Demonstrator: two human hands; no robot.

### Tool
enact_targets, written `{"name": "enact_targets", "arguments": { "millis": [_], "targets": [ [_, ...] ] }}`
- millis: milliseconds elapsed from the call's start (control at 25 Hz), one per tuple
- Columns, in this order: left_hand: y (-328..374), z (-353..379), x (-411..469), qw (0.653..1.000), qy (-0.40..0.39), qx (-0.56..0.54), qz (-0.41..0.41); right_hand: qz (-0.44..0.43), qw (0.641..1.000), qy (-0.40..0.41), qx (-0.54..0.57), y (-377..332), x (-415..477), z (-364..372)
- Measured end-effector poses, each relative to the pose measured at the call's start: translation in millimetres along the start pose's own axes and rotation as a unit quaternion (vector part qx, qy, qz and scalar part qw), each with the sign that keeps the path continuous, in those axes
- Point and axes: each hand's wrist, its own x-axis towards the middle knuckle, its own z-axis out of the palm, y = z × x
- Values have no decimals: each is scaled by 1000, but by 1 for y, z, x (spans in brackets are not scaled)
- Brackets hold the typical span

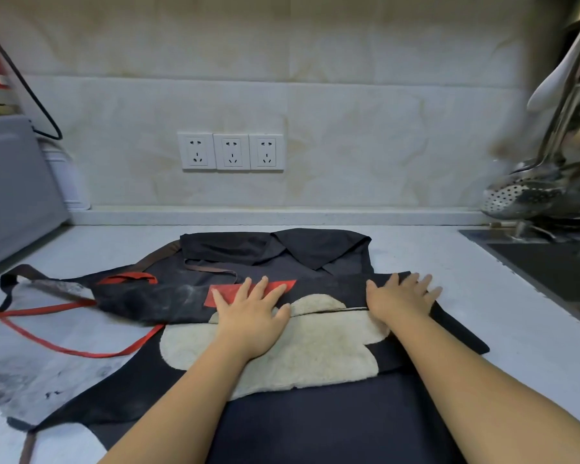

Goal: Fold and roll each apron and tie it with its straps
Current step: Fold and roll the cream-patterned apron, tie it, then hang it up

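Note:
A dark navy apron with a cream fleecy patch and a red patch lies spread on the pale counter. Its upper part is folded down over itself. My left hand presses flat on the fold, over the red patch and the top of the cream patch. My right hand presses flat on the fold's right end, fingers spread. Red straps trail off to the left. A second dark apron with brown straps lies crumpled behind, near the wall.
A grey appliance stands at the left. Three wall sockets sit on the tiled backsplash. A sink is at the right, with metal ladles and a strainer hanging above it. Dusty smears mark the counter at the left front.

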Motion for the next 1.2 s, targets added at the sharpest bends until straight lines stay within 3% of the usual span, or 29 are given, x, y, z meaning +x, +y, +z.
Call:
{"name": "enact_targets", "arguments": {
  "millis": [80,160,240,400,520,640,880,1080,1200],
  "targets": [
    [1,0,2,1000,-1,-10,1,-107,991,63,51,-40,-18,-2],
    [0,-2,3,999,5,-46,-3,-227,958,28,172,-87,-44,3],
    [-4,-6,-1,997,22,-79,-6,-276,943,-15,186,-113,-64,13],
    [-58,-21,-15,995,13,-9,-95,-281,956,27,84,-115,-67,28],
    [-117,-31,-27,975,-23,-18,-219,-282,956,20,74,-120,-71,28],
    [-163,-35,-35,960,-21,-30,-278,-282,956,24,79,-119,-74,26],
    [-209,-35,-33,944,57,-36,-322,-284,955,25,82,-119,-73,27],
    [-236,-50,-34,921,143,53,-359,-282,955,32,85,-119,-75,26],
    [-256,-57,-33,902,192,-18,-387,-279,956,32,85,-121,-74,26]
  ]
}}
